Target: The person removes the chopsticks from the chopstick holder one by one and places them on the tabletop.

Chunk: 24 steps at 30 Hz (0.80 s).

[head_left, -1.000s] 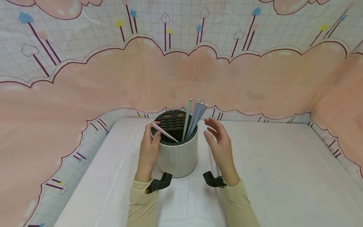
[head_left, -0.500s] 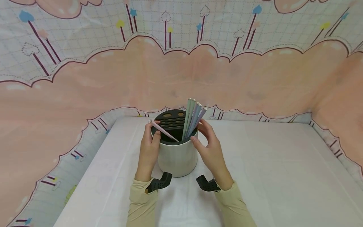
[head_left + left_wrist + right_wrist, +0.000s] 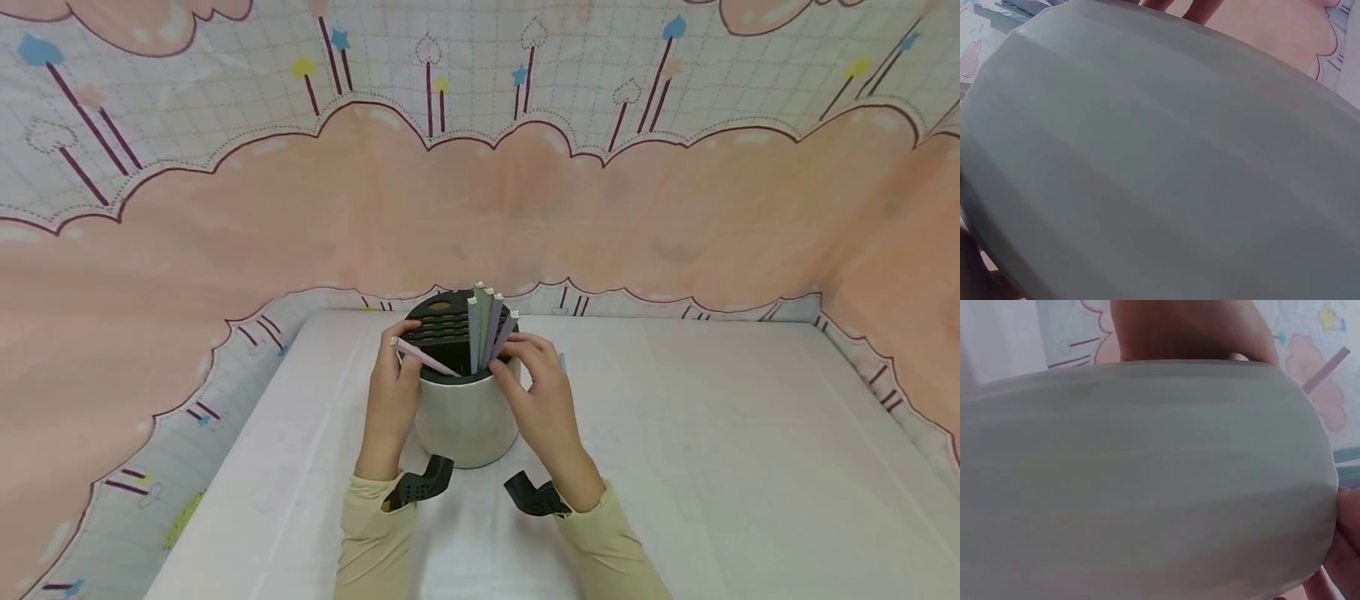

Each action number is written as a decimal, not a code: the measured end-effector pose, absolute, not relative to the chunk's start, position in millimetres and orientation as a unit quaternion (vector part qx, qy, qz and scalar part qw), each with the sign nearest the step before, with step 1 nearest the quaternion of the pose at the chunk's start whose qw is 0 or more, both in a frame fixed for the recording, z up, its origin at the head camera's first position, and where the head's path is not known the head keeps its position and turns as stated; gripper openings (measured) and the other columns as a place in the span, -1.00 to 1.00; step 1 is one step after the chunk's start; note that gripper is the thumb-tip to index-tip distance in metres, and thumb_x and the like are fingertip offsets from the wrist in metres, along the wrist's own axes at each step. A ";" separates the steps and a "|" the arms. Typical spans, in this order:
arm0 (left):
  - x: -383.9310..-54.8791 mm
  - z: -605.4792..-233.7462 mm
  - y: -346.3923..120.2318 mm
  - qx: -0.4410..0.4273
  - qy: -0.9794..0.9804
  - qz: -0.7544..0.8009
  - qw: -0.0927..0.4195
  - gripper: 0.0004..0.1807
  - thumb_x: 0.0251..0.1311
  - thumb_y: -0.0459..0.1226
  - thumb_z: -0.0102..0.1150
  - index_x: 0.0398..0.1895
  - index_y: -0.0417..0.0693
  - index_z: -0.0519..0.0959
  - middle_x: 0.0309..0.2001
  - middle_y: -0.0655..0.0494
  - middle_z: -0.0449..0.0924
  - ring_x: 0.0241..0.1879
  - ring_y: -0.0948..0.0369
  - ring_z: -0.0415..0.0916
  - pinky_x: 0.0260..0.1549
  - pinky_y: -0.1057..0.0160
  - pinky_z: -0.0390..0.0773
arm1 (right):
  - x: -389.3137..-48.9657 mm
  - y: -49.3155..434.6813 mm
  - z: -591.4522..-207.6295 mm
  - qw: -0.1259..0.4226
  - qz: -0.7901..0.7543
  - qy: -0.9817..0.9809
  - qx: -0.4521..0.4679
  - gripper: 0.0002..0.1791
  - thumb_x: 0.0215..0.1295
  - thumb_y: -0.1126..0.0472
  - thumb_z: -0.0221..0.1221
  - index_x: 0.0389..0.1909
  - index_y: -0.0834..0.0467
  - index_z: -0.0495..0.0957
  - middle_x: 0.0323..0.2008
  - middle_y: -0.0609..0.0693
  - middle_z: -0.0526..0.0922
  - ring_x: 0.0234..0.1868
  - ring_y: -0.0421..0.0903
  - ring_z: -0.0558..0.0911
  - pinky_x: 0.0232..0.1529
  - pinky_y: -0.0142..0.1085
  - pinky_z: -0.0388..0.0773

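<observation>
Near the table's middle stands a round, off-white utensil holder (image 3: 467,425) with a black slotted, holed insert on top. My left hand (image 3: 392,392) grips its left side, thumb at the rim and fingertips over the insert. Several pastel chopsticks (image 3: 483,329) in green, blue and purple stand bunched in the right of the opening. At their lower part my right hand (image 3: 536,392) pinches them, thumb in front and fingers behind. A pink chopstick (image 3: 423,356) leans left across the opening, close to the left thumb. In both wrist views the holder's ribbed wall (image 3: 1160,150) fills most of the picture.
A white cloth (image 3: 720,433) covers the table. Just past the right hand a small light-blue tip (image 3: 562,361) shows on it. A peach and white printed backdrop (image 3: 480,200) hangs behind. Each wrist carries a black camera mount (image 3: 536,496).
My right hand has come left from beside the holder to the chopsticks at its rim. The bunch has shifted left and stands more upright. The left hand stays on the holder.
</observation>
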<state>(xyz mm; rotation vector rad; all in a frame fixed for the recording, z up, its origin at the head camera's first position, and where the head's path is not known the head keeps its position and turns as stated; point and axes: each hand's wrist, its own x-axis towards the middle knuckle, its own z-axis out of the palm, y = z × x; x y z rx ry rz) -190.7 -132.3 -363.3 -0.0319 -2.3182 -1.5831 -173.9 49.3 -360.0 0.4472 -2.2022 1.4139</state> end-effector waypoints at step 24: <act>-185.8 -364.9 -131.4 -0.010 -0.812 -0.559 0.169 -0.60 0.23 -0.08 -0.29 0.15 0.27 0.24 -0.03 0.05 0.32 -0.12 0.12 0.26 -0.21 0.07 0.24 | -152.4 70.2 -324.6 0.369 0.660 -0.622 0.205 -0.84 0.22 0.48 -0.04 -0.17 0.40 0.35 -0.25 0.17 0.56 -0.13 0.01 0.52 -0.01 -0.21 0.36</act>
